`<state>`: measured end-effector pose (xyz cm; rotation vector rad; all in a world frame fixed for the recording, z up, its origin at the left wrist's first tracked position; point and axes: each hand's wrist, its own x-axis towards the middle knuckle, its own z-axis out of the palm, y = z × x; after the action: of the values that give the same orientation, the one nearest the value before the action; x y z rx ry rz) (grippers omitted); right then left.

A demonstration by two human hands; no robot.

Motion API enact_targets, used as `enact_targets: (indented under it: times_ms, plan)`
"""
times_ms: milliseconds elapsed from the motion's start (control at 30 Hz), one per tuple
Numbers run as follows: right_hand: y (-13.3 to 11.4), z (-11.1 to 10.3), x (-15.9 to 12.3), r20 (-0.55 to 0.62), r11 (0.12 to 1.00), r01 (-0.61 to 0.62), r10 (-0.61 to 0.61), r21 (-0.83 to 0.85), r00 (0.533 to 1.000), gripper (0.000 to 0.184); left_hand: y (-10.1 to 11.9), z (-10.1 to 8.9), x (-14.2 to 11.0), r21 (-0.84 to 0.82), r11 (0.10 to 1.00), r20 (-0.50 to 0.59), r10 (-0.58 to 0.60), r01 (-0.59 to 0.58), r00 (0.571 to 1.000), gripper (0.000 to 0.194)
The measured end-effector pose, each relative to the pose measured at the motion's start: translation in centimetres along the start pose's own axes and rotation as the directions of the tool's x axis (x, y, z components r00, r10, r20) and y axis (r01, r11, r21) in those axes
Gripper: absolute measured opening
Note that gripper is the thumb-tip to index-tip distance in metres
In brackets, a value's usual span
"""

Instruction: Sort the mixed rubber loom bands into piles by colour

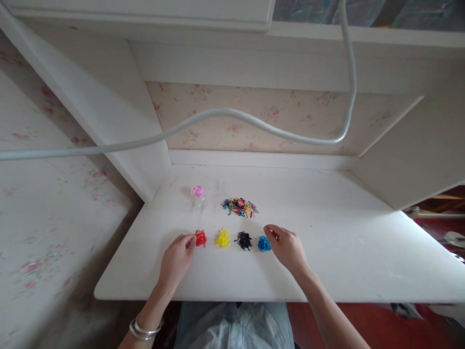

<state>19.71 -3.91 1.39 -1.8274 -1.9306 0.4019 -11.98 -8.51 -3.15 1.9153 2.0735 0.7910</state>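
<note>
On the white desk, four-coloured sorting shows as separate small heaps of what look like tiny rubber bands: red bands point(200, 238), yellow bands point(222, 238), black bands point(244, 240) and blue bands point(263, 244). My left hand point(178, 258) is closed at the left side of the red heap, its fingertips close against it. Curled with thumb and fingers together, my right hand point(286, 246) is just above and right of the blue heap. Whether either hand pinches a band cannot be made out. Behind the row lies a mixed multicoloured pile point(240, 207) of the same bands.
A small clear jar with a pink lid point(198, 192) stands at the back left of the desk point(327, 252). A pale cable point(225, 112) crosses in front of the view. Side panels and an overhead cabinet point(145, 14) enclose the desk.
</note>
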Motion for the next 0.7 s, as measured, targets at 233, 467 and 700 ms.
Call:
enact_targets:
  times_ms: [233,467,700]
  plan:
    - [-1.6,1.5,2.7,0.205,0.966,-0.046,0.100,-0.253,0.974,0.035,-2.6,-0.1,-2.1,-0.117,0.993,-0.125,-0.039,0.025,0.991,0.028]
    - [-3.0,3.3,5.3,0.254,0.917,-0.044,0.156,-0.397,0.954,0.035,-3.2,0.6,-4.1,-0.107,0.992,-0.196,0.042,-0.064,0.980,0.023]
    - [-4.0,5.3,6.6,0.277,0.907,0.004,0.125,-0.422,0.953,0.036,-2.9,0.6,-4.0,-0.079,0.993,-0.188,0.077,-0.093,0.979,0.021]
